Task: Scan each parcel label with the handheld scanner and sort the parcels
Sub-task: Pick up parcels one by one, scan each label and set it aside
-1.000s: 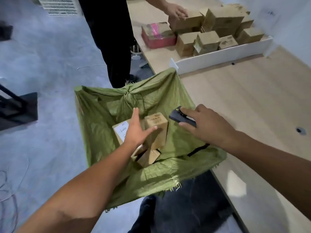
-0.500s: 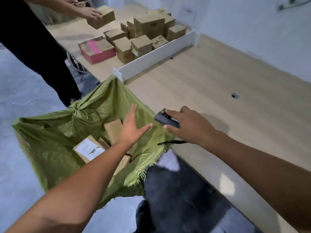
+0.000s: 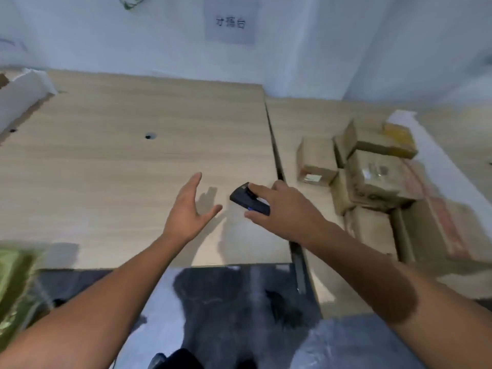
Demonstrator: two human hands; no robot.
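1. The left hand (image 3: 186, 211) hovered over the pale wood-grain table (image 3: 106, 169), fingers straight and spread, holding nothing.
2. The right hand (image 3: 286, 211) gripped the small black handheld scanner (image 3: 249, 199), fingers curled round it, above the table.
3. Brown cardboard parcels (image 3: 372, 177) sat clustered on the table, right of the scanner.
4. A blurred green woven sack (image 3: 13, 283) showed at the left edge.

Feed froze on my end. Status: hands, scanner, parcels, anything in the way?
Left hand open, empty, over the table. Right hand grips scanner. Parcels piled to its right, untouched. Path to them clear.
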